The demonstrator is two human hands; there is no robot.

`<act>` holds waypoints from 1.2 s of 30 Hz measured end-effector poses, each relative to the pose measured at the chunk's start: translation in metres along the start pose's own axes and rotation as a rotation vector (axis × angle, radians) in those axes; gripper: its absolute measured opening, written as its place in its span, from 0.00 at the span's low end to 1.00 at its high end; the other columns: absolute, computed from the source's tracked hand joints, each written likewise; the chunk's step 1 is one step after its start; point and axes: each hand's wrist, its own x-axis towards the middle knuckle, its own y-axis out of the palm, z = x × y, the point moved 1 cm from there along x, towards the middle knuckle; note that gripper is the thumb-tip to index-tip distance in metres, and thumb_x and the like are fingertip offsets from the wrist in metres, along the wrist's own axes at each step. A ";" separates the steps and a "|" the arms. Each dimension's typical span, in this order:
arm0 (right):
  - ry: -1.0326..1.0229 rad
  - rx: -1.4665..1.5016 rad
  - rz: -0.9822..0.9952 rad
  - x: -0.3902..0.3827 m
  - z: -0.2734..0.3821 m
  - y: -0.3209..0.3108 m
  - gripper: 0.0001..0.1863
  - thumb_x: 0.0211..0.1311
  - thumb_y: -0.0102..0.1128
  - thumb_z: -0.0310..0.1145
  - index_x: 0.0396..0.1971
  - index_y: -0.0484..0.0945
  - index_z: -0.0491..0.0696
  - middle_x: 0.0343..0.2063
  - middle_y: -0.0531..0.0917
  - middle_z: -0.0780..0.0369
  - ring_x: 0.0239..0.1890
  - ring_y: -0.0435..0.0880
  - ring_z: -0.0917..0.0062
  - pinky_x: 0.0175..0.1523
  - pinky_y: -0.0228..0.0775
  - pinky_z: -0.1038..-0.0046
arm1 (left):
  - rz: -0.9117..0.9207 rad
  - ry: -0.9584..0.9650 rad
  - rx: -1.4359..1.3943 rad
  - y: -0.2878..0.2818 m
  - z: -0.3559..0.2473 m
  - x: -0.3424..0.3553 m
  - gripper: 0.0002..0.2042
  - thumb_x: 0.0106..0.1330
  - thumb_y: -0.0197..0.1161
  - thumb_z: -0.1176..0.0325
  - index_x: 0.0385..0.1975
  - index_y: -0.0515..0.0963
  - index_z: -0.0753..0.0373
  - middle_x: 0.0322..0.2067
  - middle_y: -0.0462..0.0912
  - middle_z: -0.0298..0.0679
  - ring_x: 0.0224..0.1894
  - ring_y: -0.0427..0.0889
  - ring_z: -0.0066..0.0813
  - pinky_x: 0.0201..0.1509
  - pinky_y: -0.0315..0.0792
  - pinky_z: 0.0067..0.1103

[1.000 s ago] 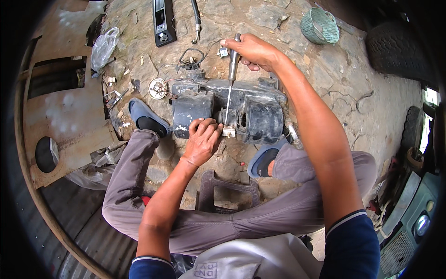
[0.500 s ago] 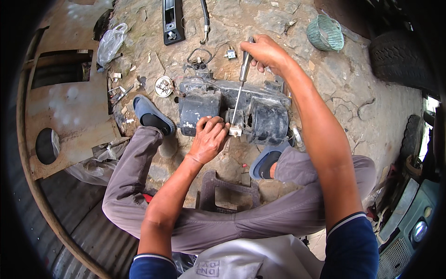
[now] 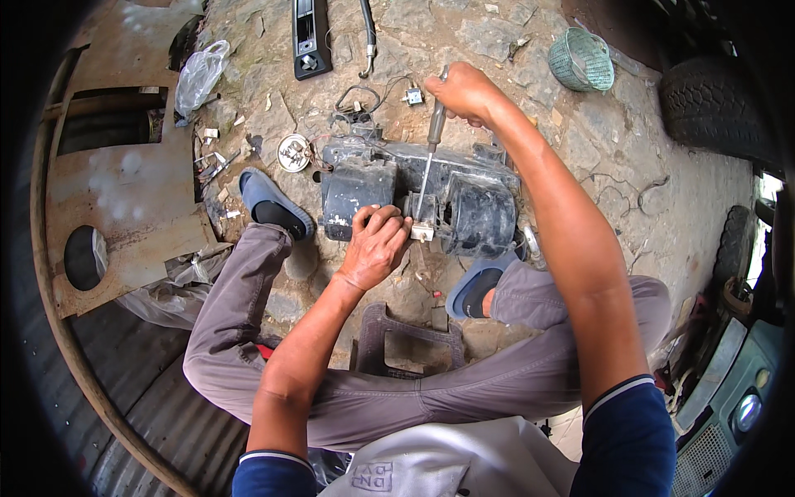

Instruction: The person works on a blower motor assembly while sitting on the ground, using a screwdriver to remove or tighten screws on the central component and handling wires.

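Note:
A dusty black blower housing (image 3: 480, 211) with two rounded drums lies on the ground between my feet. My right hand (image 3: 465, 93) is closed round the handle of a long screwdriver (image 3: 436, 126). Its shaft slants down into the gap between the drums, and the tip is close to a small whitish block (image 3: 421, 232) at the near edge. My left hand (image 3: 379, 242) rests against the near side of the left drum, fingers curled beside that block. Whether those fingers grip the block or the housing is hard to see.
Wires and a small metal switch (image 3: 412, 96) lie beyond the housing, with a round white part (image 3: 294, 153) to its left. Farther off are a black panel (image 3: 310, 41), a hose (image 3: 367, 37) and a green basket (image 3: 580, 60). A rusty metal sheet (image 3: 124, 190) stands left; a tyre (image 3: 712, 103) right.
My right hand has shifted slightly left and its fingers have turned on the screwdriver handle. The left hand and the housing stay almost where they were.

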 end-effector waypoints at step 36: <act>0.075 0.531 -0.144 -0.015 -0.010 0.018 0.19 0.70 0.51 0.40 0.41 0.74 0.35 0.25 0.78 0.61 0.17 0.69 0.77 0.19 0.67 0.70 | -0.048 0.002 -0.036 0.000 0.000 0.004 0.17 0.53 0.71 0.71 0.44 0.80 0.64 0.40 0.80 0.36 0.52 0.76 0.34 0.62 0.62 0.37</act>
